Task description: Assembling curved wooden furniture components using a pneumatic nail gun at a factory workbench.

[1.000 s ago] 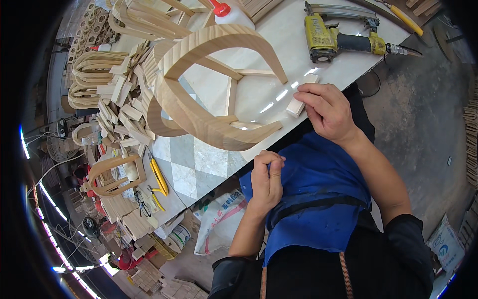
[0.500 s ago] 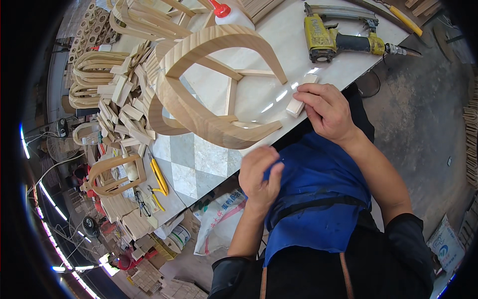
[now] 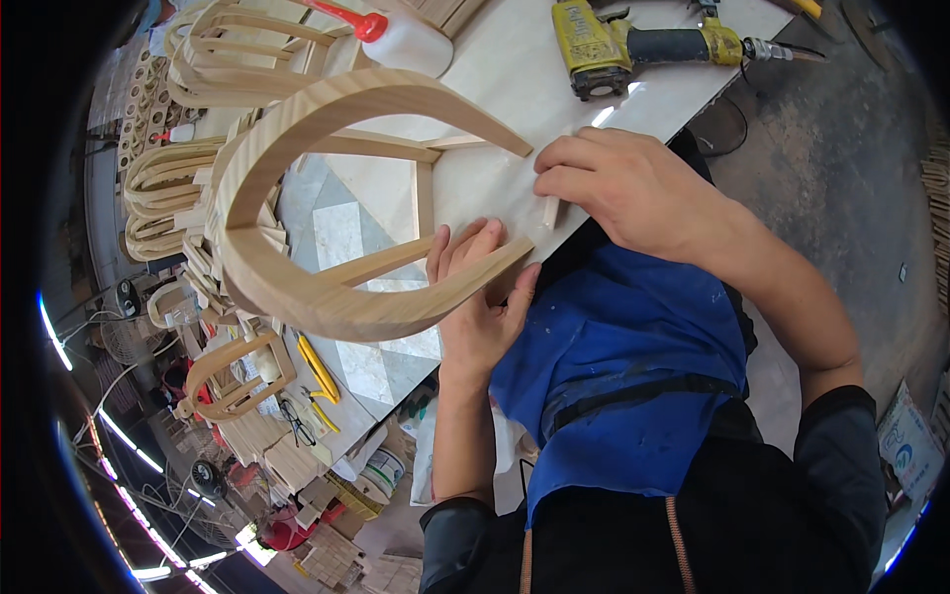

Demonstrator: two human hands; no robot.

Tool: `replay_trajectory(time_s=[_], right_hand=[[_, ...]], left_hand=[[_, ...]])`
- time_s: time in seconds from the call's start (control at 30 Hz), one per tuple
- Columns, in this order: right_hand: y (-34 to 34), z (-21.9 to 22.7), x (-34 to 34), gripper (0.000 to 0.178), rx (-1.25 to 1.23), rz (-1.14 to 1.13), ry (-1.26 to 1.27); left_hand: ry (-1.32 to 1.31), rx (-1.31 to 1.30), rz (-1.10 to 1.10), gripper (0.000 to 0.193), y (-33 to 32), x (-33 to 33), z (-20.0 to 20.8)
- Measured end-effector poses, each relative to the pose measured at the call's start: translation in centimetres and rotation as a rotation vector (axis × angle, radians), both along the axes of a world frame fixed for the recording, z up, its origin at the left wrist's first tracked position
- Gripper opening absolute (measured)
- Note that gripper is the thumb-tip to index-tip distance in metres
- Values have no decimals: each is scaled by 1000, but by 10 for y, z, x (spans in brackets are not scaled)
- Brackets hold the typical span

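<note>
A pale curved wooden frame (image 3: 259, 269) with straight crosspieces stands on the table, its two tapered ends toward me. My left hand (image 3: 473, 322) is closed around the nearer curved arm, fingers on the far side and thumb on the near side. By the frame's open ends, my right hand (image 3: 638, 188) pinches a small wooden block (image 3: 551, 212) against the tabletop. Most of that block is hidden under the fingers. The block lies between the two ends; whether it touches either one I cannot tell.
A yellow nail gun (image 3: 594, 49) with its hose lies at the back right. Behind the frame is a white glue bottle (image 3: 411, 45) with a red nozzle. More curved frames (image 3: 168, 193) stand at the left, near yellow cutters (image 3: 317, 368). The table edge (image 3: 683, 124) runs beside my right hand.
My left hand has gone from in front of my apron to the frame and closed on its nearer arm. My right hand has brought the block closer to the frame's open ends.
</note>
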State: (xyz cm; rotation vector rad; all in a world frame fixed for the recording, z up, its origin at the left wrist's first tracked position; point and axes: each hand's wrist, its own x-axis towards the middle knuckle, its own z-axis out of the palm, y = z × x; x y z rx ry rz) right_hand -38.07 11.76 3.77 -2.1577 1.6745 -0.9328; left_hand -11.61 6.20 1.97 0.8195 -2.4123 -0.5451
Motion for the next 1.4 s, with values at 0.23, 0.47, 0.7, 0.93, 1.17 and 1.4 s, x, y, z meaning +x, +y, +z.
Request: replay_trajectory(time_s=[0.23, 0.47, 0.7, 0.93, 1.17, 1.4], right_hand=[[-13, 7, 9, 15, 124, 84, 115], [-19, 1, 12, 9, 31, 95, 79], [-20, -2, 14, 11, 39, 126, 20], [-25, -5, 16, 11, 35, 158, 31], [-25, -10, 15, 10, -16, 171, -26], [-22, -14, 16, 18, -25, 198, -104]], left_hand=[[1, 98, -2, 60, -8, -1, -2], [-26, 79, -45, 59, -11, -1, -2], [-21, 87, -43, 55, -11, -3, -1], [-30, 70, -28, 49, -10, -7, 2], [-13, 56, -27, 42, -9, -12, 1], [-31, 75, -13, 39, -8, -13, 2]])
